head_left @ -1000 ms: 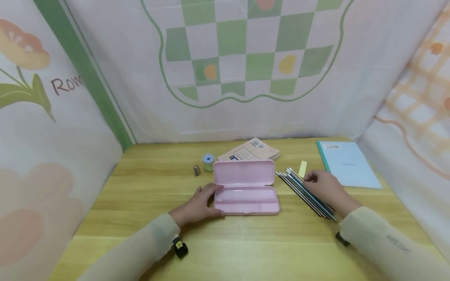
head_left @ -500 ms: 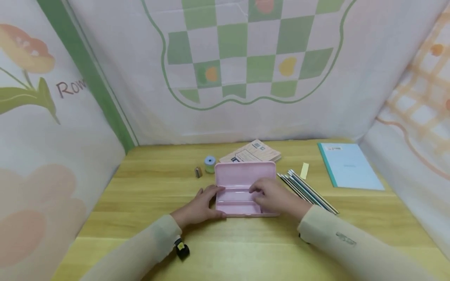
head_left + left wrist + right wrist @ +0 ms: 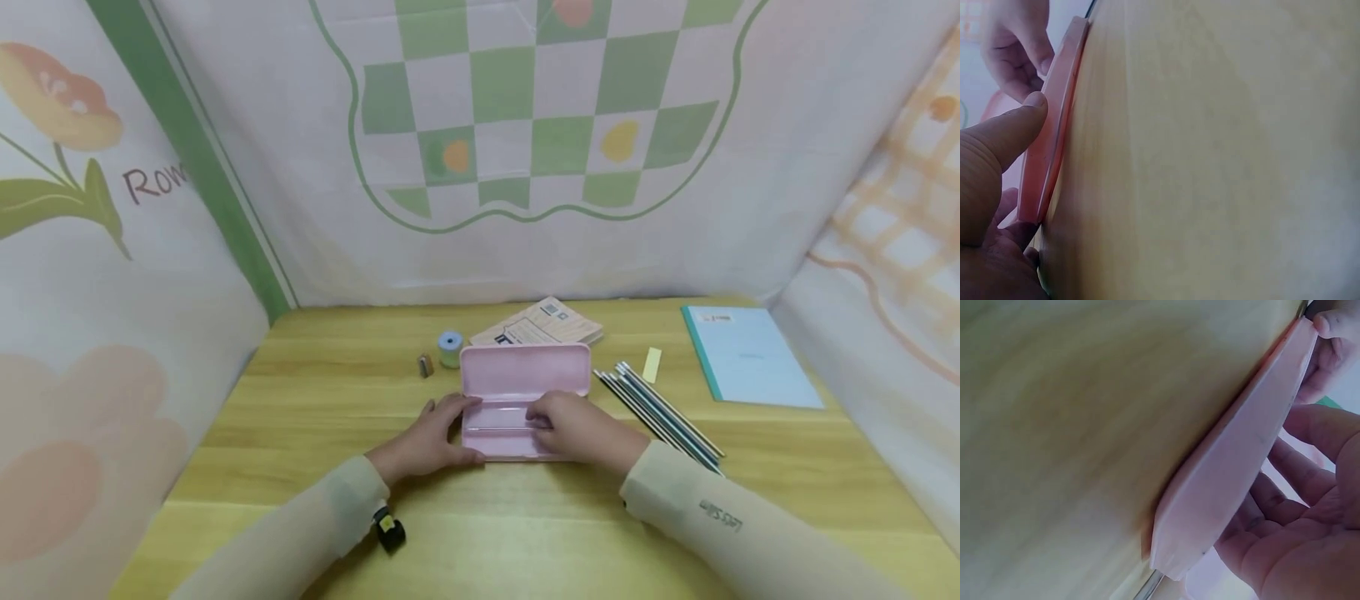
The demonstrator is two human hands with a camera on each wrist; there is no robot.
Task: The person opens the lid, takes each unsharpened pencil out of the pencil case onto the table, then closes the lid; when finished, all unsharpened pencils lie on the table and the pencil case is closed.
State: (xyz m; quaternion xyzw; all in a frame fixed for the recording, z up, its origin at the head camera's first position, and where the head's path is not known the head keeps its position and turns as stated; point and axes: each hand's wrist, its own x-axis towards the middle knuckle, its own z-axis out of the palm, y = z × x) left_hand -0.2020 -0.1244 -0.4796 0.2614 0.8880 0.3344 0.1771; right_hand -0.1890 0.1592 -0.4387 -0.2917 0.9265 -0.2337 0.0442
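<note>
The right hand [image 3: 573, 427] is no longer over by the bundle of pencils [image 3: 660, 413]; it is now sitting over the tray of the open pink pencil case [image 3: 525, 375], a bit further left than half a sec ago, w/ the pencils lying apart from it on the wooden table [image 3: 300, 400]. That suggests the hand is setting something down in the tray (a thin pale line is showing along the tray's length, prob. a pencil, but can't confirm from the head view). Fingers of the right hand are lying loosely bent over the tray's right part, fingertips pointing left; whether they are pinching anything I can't tell, since the back of the hand is hiding them. In the right wrist view the fingers [image 3: 1300, 475] are looking relaxed and spread beside the case's pink edge [image 3: 1235, 462], nothing visibly gripped. The left hand [image 3: 435, 433] is staying put at the case's left end, as before: thumb [image 3: 1004, 134] pressing against the front rim [image 3: 1054, 131], other fingers curving round the left corner, so it's steadying the case. Case is sitting mid-table, lid standing up behind the tray. Behind it: a booklet [image 3: 540, 325], a blue-topped roll [image 3: 450, 346], a small brown sharpener-like thing [image 3: 425, 365]; to the right a yellow eraser [image 3: 652, 364] and a teal-edged notebook [image 3: 750, 358].
</note>
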